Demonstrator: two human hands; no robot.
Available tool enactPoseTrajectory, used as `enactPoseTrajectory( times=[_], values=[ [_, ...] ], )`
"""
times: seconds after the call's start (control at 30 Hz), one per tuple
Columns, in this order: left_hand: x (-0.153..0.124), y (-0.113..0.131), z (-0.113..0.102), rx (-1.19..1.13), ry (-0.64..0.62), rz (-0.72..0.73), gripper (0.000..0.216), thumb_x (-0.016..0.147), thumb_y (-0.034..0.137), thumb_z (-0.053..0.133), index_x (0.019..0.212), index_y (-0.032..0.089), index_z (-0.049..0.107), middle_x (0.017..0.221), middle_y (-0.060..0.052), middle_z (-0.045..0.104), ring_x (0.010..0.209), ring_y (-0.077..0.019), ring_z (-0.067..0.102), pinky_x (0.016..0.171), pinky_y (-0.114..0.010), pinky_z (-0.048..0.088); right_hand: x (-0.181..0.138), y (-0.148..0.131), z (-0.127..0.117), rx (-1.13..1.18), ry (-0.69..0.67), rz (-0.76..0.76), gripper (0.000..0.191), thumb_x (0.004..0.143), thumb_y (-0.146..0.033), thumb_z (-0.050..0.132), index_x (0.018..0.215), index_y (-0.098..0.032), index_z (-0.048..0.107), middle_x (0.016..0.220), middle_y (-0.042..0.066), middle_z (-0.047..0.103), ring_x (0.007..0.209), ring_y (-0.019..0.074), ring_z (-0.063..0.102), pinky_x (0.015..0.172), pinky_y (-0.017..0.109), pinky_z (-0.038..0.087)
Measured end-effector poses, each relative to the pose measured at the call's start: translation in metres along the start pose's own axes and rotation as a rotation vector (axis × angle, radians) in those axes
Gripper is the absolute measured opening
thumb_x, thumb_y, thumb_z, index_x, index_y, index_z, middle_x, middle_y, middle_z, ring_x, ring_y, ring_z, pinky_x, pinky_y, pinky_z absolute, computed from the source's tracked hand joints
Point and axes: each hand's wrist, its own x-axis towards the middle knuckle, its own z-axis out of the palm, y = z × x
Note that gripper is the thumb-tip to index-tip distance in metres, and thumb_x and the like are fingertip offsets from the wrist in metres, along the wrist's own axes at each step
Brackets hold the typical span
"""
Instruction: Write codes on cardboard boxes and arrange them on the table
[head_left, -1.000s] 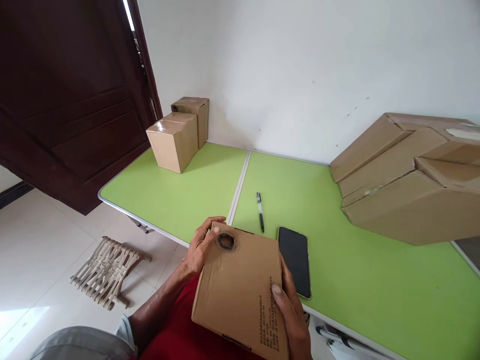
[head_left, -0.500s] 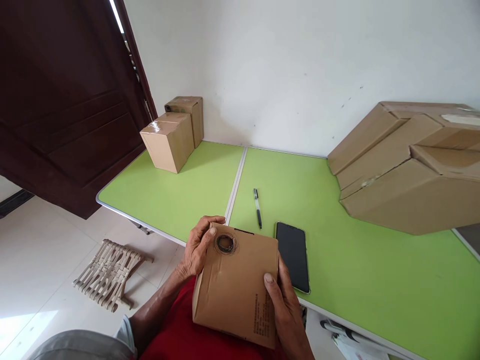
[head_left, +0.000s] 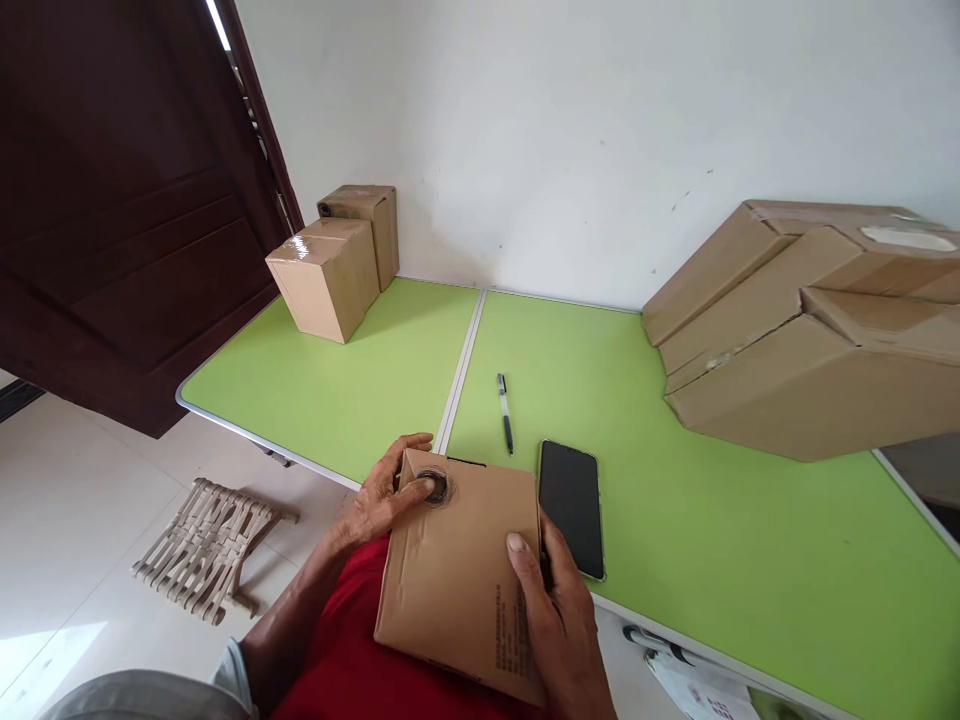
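Between my two hands is a small brown cardboard box (head_left: 465, 560), tilted over my lap at the table's front edge. Near its upper left corner is a round hole with dark scribbled rings (head_left: 436, 486). My left hand (head_left: 386, 495) grips that corner, its thumb tip at the hole and its fingers along the far left side. My right hand (head_left: 562, 610) clasps the right side, thumb on top beside printed dark text. Its other fingers are partly hidden behind the box. Just beyond my right hand lies a black phone (head_left: 571, 510); a pen (head_left: 505, 413) rests farther back.
Two cardboard boxes (head_left: 330, 285) stand at the back left of the green table (head_left: 720, 540). Large cardboard boxes (head_left: 795, 340) lean at the back right against the white wall (head_left: 525, 130). A woven folding stool (head_left: 206, 545) stands on the floor, left, near a dark door (head_left: 135, 230).
My left thumb has moved from the box's corner edge onto the hole. The box and both hands sit slightly farther left in view, as does the whole scene.
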Motion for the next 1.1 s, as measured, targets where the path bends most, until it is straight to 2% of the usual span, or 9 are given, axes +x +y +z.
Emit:
enactPoseTrajectory(
  times=[0.13,0.23,0.4,0.53,0.77,0.87,0.93,1.0,1.1],
  values=[
    [0.006,-0.001,-0.006,0.017,0.009,-0.044,0.060,0.091,0.045,0.071,0.144,0.024,0.056,0.136,-0.010,0.069,0.116,-0.0280,0.068,0.100,-0.039,0.054,0.034,-0.020,-0.015,-0.119,-0.009,-0.191,0.067,0.098,-0.073,0.048,0.128,-0.019,0.072,0.137,0.016,0.073,0.125,0.0344,0.068,0.107,0.048,0.055],
    [0.012,0.001,0.000,0.031,0.042,-0.058,0.057,0.089,0.041,0.068,0.142,0.022,0.057,0.128,-0.009,0.072,0.109,-0.0275,0.069,0.095,-0.040,0.055,0.055,-0.034,-0.017,-0.184,0.008,-0.302,0.063,0.100,-0.070,0.050,0.126,-0.018,0.072,0.131,0.017,0.074,0.113,0.0333,0.072,0.091,0.046,0.060],
    [0.013,0.011,0.011,0.115,0.013,-0.009,0.055,0.088,0.035,0.068,0.141,0.024,0.060,0.137,-0.008,0.070,0.114,-0.0286,0.067,0.104,-0.042,0.051,0.058,-0.050,0.012,-0.537,0.025,-0.563,0.052,0.095,-0.053,0.069,0.132,-0.016,0.069,0.131,0.018,0.073,0.126,0.0414,0.063,0.101,0.059,0.052],
    [0.005,0.013,0.012,0.189,0.007,0.025,0.055,0.090,0.033,0.064,0.143,0.024,0.058,0.144,-0.010,0.066,0.121,-0.0306,0.065,0.109,-0.045,0.048,0.047,-0.064,0.033,-0.735,-0.012,-0.454,0.023,0.092,-0.032,0.073,0.111,-0.021,0.073,0.112,0.011,0.078,0.114,0.0402,0.067,0.091,0.057,0.052],
    [0.002,0.008,0.017,0.205,-0.005,0.045,0.051,0.091,0.029,0.061,0.142,0.022,0.054,0.141,-0.012,0.066,0.110,-0.0279,0.068,0.102,-0.044,0.052,0.037,-0.074,0.039,-0.744,-0.041,-0.359,0.022,0.087,-0.022,0.068,0.109,-0.020,0.070,0.112,0.011,0.078,0.119,0.0405,0.066,0.096,0.061,0.048],
    [0.003,0.007,0.017,0.206,-0.020,0.060,0.053,0.093,0.033,0.064,0.144,0.023,0.052,0.145,-0.011,0.064,0.117,-0.0295,0.068,0.107,-0.045,0.051,0.038,-0.059,0.024,-0.560,-0.007,-0.457,0.031,0.093,-0.034,0.065,0.120,-0.020,0.069,0.123,0.014,0.076,0.123,0.0388,0.065,0.102,0.060,0.048],
    [0.002,0.004,0.014,0.179,-0.035,0.073,0.061,0.093,0.040,0.069,0.149,0.025,0.049,0.149,-0.011,0.062,0.123,-0.0305,0.067,0.109,-0.045,0.052,0.041,-0.046,0.004,-0.385,0.079,-0.454,0.052,0.098,-0.054,0.062,0.136,-0.018,0.063,0.138,0.019,0.069,0.130,0.0374,0.062,0.106,0.056,0.049],
    [0.000,0.001,0.010,0.132,-0.069,0.063,0.073,0.091,0.045,0.075,0.155,0.027,0.043,0.152,-0.011,0.059,0.128,-0.0317,0.065,0.111,-0.045,0.052,0.045,-0.029,-0.021,-0.311,0.202,-0.361,0.072,0.098,-0.071,0.054,0.143,-0.014,0.058,0.145,0.023,0.063,0.131,0.0379,0.061,0.105,0.054,0.051],
    [-0.003,-0.002,0.006,0.082,-0.113,0.026,0.092,0.089,0.049,0.081,0.163,0.028,0.032,0.160,-0.014,0.052,0.142,-0.0352,0.059,0.118,-0.049,0.049,0.049,-0.006,-0.050,-0.496,0.247,-0.177,0.078,0.095,-0.077,0.048,0.133,-0.010,0.062,0.130,0.025,0.067,0.122,0.0422,0.064,0.099,0.055,0.053]
  ],
)
